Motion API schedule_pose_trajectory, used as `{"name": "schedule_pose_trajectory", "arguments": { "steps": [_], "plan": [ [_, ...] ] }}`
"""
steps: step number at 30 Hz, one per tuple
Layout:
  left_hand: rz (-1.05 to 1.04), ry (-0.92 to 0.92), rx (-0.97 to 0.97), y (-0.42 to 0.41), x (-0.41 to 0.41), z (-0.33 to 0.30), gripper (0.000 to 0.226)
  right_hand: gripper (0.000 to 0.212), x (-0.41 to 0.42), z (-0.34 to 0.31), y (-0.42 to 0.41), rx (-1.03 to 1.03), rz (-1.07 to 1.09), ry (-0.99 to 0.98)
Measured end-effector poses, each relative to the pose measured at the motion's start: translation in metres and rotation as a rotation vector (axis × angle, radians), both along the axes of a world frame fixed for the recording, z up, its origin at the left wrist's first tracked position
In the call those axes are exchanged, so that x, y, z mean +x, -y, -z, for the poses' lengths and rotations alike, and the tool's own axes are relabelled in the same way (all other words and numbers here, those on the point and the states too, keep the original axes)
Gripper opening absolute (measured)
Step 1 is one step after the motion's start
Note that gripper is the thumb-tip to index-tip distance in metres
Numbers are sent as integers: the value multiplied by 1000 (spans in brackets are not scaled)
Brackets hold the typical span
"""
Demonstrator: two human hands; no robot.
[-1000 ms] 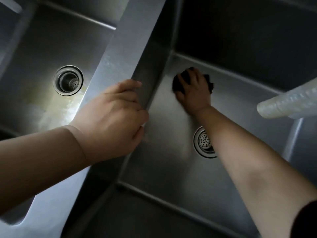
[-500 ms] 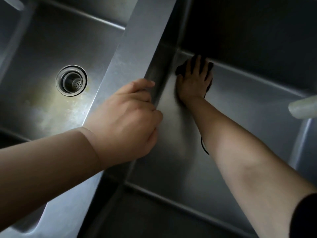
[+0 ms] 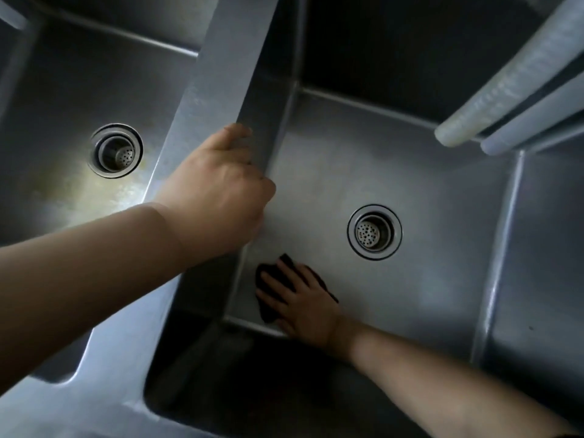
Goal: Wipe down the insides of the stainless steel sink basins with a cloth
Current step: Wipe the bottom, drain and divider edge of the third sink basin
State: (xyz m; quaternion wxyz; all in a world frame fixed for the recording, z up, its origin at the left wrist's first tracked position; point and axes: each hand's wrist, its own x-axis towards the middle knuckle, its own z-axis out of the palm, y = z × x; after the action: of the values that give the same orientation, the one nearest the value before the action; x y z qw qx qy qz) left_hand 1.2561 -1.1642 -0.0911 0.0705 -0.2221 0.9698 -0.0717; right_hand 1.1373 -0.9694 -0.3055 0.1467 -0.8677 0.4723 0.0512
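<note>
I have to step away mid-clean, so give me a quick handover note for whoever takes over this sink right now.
Left hand: curled over the divider between the basins, bracing.
Right hand: fingers flat, pressing the dark cloth onto the right basin floor, near-left corner, short of the drain.
Done: can't tell how much of the right basin is already wiped.
Left: the left basin shows yellowish stains beside its drain; it likely needs wiping.

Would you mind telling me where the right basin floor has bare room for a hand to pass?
Bare floor lies between the drain and the far wall, and from the drain toward the right wall. The near-left corner is crowded: the right hand presses the cloth there.
</note>
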Motion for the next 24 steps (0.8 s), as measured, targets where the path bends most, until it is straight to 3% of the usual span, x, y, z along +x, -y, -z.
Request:
{"name": "schedule_pose_trajectory", "arguments": {
  "steps": [4, 9, 15, 21, 24],
  "plan": [
    [128, 134, 72, -8, -7, -5, 12, 66, -48, -2, -46, -46, -179, -58],
    [75, 250, 116, -36, -33, 16, 13, 71, -118, -4, -59, -62, -109, -141],
    [11, 338, 207, -71, -71, 63, 17, 68, -208, -7, -38, -33, 319, -150],
    [-59, 382, 292, -91, -96, 101, 22, 63, -258, 0, 18, -57, 1066, -189],
    [-44, 332, 282, -91, -109, 115, 22, 63, -257, 5, 63, -30, 1266, -145]
  ]
}}
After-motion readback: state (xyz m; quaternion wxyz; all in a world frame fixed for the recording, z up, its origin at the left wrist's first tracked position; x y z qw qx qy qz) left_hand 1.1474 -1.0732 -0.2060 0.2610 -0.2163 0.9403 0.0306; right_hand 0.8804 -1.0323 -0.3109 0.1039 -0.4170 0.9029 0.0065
